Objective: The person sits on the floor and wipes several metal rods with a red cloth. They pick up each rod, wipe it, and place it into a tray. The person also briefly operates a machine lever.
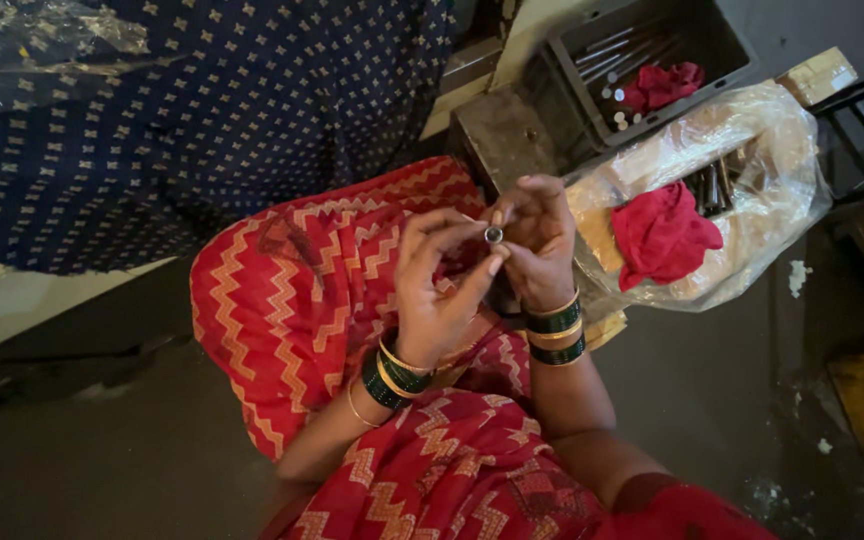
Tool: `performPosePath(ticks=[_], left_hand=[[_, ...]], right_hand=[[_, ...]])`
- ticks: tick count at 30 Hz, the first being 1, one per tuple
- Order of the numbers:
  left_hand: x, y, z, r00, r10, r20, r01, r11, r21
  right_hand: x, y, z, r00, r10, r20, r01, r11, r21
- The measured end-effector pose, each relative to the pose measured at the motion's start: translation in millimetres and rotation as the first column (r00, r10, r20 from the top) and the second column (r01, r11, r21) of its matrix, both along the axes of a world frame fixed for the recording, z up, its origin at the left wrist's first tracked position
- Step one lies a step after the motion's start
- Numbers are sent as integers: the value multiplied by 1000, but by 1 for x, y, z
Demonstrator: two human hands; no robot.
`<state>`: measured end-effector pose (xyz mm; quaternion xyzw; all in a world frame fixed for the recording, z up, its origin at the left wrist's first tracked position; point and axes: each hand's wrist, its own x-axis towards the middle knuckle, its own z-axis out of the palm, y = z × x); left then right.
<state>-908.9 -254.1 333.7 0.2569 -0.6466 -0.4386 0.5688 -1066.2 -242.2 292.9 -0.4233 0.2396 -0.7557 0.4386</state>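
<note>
One clear plastic bag, no labels, signs or screens

A crumpled clear plastic bag lies on the floor at right, just below a dark grey plastic crate; inside the bag are a red cloth and dark metal rods.

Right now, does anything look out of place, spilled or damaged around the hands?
Nothing stands out. Both hands, left hand and right hand, pinch a small metal ring; metal rods lie in the grey bin.
</note>
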Motion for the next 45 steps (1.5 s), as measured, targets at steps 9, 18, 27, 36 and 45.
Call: performPosePath(ticks=[9, 18, 27, 36, 45], left_hand=[[-3, -2, 0, 997, -28, 78, 27, 999, 24], [-24, 16, -21, 951, -305, 50, 290, 936, 199], [-33, 5, -55, 898, -438, 33, 413, 868, 276], [-62, 5, -111, 768, -622, -149, 604, 629, 489], [-59, -1, -120, 773, -607, -185, 600, 604, 525]], right_hand=[[-51, 34, 17, 937, -172, -305, 164, 985, -49], [-151, 74, 46, 759, -620, -199, 575, 781, -243], [-241, -11, -16, 23, -708, -705, 874, 356, -329], [-280, -36, -80, -109, -538, -836, 924, 256, -285], [-274, -35, -72, 5, -510, -860, 936, 305, -175]])
